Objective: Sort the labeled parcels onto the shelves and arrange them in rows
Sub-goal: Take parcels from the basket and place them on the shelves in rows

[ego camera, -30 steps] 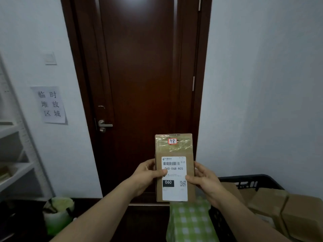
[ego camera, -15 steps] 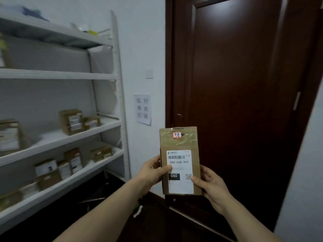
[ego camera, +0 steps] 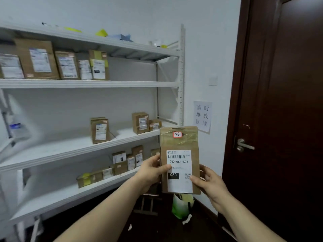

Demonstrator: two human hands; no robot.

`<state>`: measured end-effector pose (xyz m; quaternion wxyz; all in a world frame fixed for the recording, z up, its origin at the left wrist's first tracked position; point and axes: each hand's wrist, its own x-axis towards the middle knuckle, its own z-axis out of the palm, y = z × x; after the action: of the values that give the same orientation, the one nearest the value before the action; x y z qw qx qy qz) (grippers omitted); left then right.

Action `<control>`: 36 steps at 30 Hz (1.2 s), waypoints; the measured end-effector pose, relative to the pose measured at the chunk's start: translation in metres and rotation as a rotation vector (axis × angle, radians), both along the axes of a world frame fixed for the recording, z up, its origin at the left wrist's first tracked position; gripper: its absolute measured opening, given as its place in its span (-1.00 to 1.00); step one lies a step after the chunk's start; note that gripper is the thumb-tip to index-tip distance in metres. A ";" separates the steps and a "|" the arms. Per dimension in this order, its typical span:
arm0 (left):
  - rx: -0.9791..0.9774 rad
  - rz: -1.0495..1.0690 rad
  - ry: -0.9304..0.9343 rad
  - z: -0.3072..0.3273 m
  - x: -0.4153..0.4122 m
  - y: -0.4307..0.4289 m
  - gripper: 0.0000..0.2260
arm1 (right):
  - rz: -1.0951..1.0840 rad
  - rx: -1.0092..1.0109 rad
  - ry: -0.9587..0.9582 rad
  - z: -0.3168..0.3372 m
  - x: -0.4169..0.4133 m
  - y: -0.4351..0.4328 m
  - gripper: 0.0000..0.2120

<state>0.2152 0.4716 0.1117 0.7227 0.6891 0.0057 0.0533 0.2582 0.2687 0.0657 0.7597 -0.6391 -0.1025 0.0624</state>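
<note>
Holding one flat brown parcel (ego camera: 180, 145) upright in mid-air, in front of the right end of the shelves (ego camera: 87, 83) and touching none of them. Both hands are clamped on it. The left hand (ego camera: 150, 170) is pinching the left edge, thumb on the white label (ego camera: 179, 184). The right hand (ego camera: 209, 182) is gripping the lower right side, thumb on the label's edge. The label is facing the camera, reading 060-06B-A05. The red sticker (ego camera: 177, 134) near the top is showing a handwritten code, maybe 3-2-5, not sure.

Step in hand, as I'm reading it: checking the code and picking the slot. This parcel is not yet shelved.

Doing it well:
- Treating the sticker as the shelf address, probably, and matching it against stickers on shelved boxes before committing.
- The upper row of boxes (ego camera: 67, 65) is standing tight at the left, with free space to its right. The loose boxes (ego camera: 100, 131) one shelf down are standing with gaps. The lower boxes (ego camera: 120, 165) are crowding the right end.
- Standing it upright, label out, touching its neighbour, flush with the row.
- It's thin and tall, so likely tipping on its own; leaning it on a neighbour.
- Using both hands until the base is seated.

The door (ego camera: 288, 102), paper sign (ego camera: 202, 116) and green bag (ego camera: 181, 205) are sitting to the right, out of the path.
</note>
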 end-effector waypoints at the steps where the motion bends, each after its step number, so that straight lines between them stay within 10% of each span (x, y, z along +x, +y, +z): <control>1: -0.002 0.009 -0.005 0.001 -0.002 0.010 -0.66 | 0.016 -0.005 -0.007 0.002 0.001 0.010 -0.47; 36: 0.103 0.405 -0.032 -0.003 -0.053 0.244 -0.69 | 0.315 -0.126 -0.107 0.022 0.006 0.262 -0.59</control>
<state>0.1623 0.7153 0.1091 0.6611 0.7089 0.1299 0.2087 0.2639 0.5311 0.0877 0.6924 -0.6639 -0.2373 0.1530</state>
